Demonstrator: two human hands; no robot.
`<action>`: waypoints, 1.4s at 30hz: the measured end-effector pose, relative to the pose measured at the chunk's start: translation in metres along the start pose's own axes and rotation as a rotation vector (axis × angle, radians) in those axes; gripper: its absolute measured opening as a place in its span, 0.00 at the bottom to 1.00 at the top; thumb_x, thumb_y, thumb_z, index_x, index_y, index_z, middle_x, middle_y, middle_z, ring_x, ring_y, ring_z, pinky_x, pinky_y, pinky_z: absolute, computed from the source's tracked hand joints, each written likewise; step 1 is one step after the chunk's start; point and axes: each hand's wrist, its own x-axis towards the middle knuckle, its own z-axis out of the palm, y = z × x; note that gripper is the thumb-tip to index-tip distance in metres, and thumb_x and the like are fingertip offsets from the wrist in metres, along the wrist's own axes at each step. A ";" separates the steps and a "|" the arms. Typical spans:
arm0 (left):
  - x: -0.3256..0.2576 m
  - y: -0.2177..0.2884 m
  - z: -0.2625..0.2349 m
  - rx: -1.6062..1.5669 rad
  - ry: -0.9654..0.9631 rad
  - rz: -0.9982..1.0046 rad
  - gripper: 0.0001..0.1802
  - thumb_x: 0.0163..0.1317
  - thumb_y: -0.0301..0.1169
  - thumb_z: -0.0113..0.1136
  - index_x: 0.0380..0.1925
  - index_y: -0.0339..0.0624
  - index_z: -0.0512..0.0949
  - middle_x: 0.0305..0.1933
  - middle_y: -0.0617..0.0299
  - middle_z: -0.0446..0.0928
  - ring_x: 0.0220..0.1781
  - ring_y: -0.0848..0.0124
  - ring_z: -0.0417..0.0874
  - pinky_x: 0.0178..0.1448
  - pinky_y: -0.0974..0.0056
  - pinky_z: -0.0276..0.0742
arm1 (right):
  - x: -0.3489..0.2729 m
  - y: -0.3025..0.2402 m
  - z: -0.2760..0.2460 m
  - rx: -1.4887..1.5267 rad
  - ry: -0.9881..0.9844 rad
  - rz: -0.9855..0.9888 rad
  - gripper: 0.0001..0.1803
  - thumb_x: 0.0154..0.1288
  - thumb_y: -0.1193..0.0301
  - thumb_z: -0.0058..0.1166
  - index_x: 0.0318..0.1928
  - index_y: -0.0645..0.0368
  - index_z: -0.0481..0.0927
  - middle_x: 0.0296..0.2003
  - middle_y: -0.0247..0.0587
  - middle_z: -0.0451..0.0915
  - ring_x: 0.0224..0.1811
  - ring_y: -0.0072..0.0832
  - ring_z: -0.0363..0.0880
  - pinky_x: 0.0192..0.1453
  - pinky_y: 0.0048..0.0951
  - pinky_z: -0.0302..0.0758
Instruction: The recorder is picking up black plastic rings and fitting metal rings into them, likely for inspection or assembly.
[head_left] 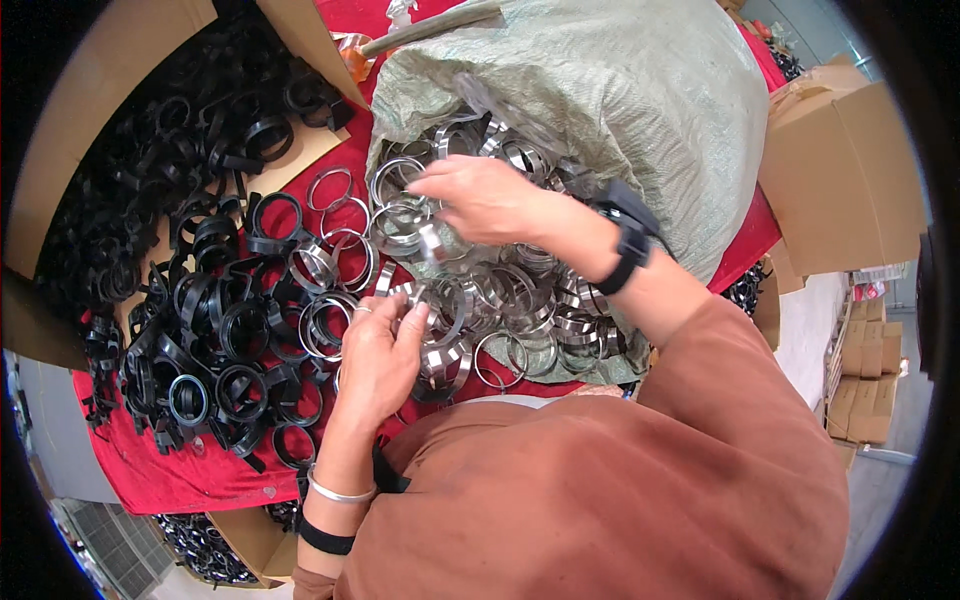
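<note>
A heap of silver rings (497, 288) lies at the open mouth of a sack, spilling onto the red cloth of the surface (200, 482); some look clouded, as if in clear film. The left hand (380, 360) is at the heap's near left edge, its thumb and forefinger close together beside the rings (whether they pinch one, I cannot tell). The right hand (485, 200) is over the upper part of the heap, fingers bent and pointing left, their tips at a ring; blur hides whether they are clamped on it. Just below that hand is a small shiny piece (430, 243), smeared by motion.

The pale woven sack (650, 110) spreads behind and to the right of the heap. To the left, a few silver rings mingle with a pile of black ring-shaped parts (235, 330), which runs back into a large open carton (310, 40). A pole (430, 28) rests near the sack's top edge.

The left wrist wears a bangle (340, 494) and a black band (326, 540); the right has a strapped black device (635, 245). A brown garment (600, 490) fills the foreground, and another cardboard box (850, 180) stands at right.
</note>
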 end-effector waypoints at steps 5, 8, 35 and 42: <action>-0.003 -0.001 -0.005 -0.394 0.102 -0.198 0.11 0.63 0.29 0.54 0.41 0.33 0.78 0.35 0.63 0.74 0.33 0.78 0.75 0.35 0.73 0.73 | 0.024 0.017 0.043 -0.303 -0.206 0.036 0.11 0.47 0.75 0.53 0.35 0.60 0.79 0.37 0.44 0.77 0.43 0.39 0.77 0.45 0.38 0.75; -0.001 -0.018 -0.008 -0.567 0.242 -0.320 0.15 0.64 0.29 0.53 0.48 0.33 0.74 0.39 0.63 0.75 0.34 0.81 0.75 0.35 0.75 0.73 | 0.017 -0.001 0.026 0.107 0.039 0.032 0.09 0.50 0.75 0.56 0.34 0.61 0.80 0.30 0.42 0.79 0.34 0.36 0.79 0.39 0.35 0.75; 0.001 -0.014 0.007 -0.557 0.194 0.140 0.11 0.54 0.16 0.59 0.38 0.36 0.75 0.36 0.67 0.77 0.38 0.80 0.76 0.45 0.74 0.72 | -0.034 -0.063 -0.016 2.150 -0.024 0.622 0.11 0.64 0.70 0.53 0.43 0.63 0.75 0.34 0.35 0.79 0.31 0.17 0.77 0.32 0.22 0.76; 0.001 0.000 -0.005 -1.147 0.154 -0.176 0.05 0.59 0.21 0.57 0.36 0.36 0.75 0.35 0.61 0.78 0.36 0.77 0.78 0.39 0.72 0.76 | -0.041 -0.087 -0.019 0.893 -0.102 0.387 0.09 0.61 0.75 0.55 0.41 0.65 0.78 0.33 0.31 0.79 0.33 0.14 0.75 0.36 0.18 0.73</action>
